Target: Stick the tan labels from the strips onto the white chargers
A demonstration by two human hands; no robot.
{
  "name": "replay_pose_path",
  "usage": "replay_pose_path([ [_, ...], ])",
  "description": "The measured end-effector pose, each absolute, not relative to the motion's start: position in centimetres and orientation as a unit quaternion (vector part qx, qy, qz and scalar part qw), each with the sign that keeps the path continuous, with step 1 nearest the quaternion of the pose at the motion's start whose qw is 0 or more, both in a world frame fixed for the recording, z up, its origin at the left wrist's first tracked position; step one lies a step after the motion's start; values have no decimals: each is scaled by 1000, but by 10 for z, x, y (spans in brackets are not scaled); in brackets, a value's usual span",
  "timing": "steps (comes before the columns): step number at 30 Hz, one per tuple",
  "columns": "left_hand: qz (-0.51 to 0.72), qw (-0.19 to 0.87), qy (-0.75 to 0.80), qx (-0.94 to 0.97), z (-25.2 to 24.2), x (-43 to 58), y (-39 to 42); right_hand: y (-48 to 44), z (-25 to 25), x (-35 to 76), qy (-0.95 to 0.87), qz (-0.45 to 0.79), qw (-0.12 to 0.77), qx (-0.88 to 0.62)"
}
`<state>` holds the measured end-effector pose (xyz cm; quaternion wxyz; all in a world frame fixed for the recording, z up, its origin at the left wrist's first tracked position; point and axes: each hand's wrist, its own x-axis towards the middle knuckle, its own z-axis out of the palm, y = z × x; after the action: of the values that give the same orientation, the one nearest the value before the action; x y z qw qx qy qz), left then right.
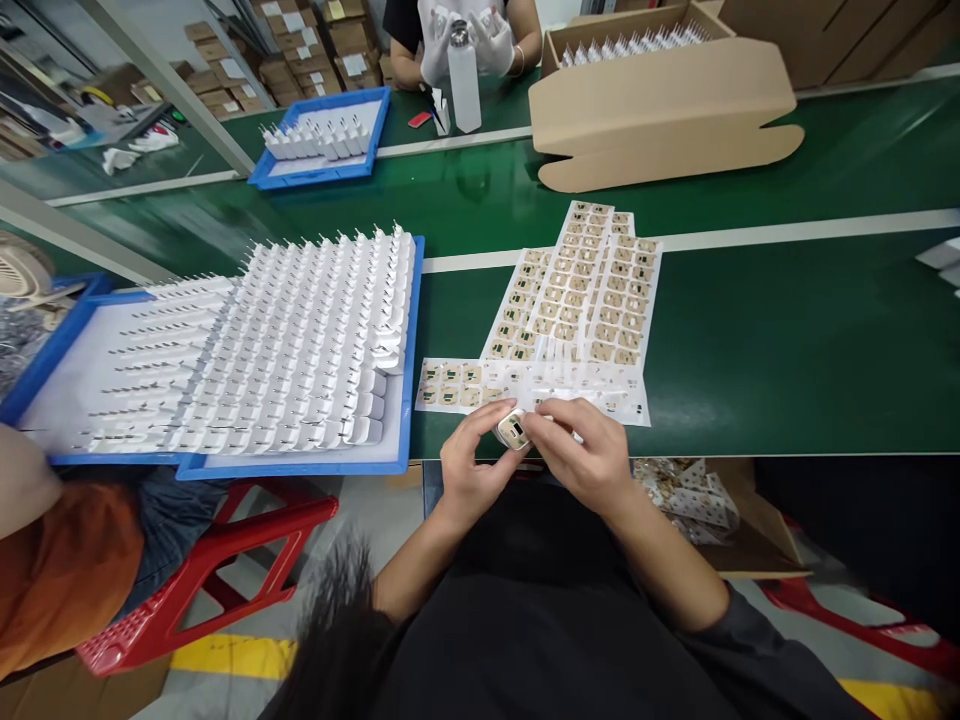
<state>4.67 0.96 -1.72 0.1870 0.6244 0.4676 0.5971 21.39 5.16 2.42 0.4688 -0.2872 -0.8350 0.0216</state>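
Note:
A small white plug adapter (513, 430) with a gold-and-black label on its face is held over the table's front edge. My left hand (476, 455) grips it from the left between thumb and fingers. From the right, my right hand (585, 450) closes its fingertips on the adapter's edge by the label; the fingers hide part of that side. Just beyond my hands lie overlapping sheets of gold stickers (577, 270) on white backing. To the left, many white plug adapters (300, 330) stand in rows, pins up, in a blue tray (414, 330).
Farther back are another blue tray (379, 135) of adapters and an open cardboard box (660, 110). Across the green table (787, 340), a person in white gloves (491, 45) sits behind a bottle (465, 85). A red stool (247, 560) and another person's orange clothing (82, 580) are left.

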Motion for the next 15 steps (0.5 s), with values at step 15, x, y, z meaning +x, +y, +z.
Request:
replay_pose_path([
  [15,563,324,517,557,-29,47,29,-6,-185,406,-551,333,164,-747],
])
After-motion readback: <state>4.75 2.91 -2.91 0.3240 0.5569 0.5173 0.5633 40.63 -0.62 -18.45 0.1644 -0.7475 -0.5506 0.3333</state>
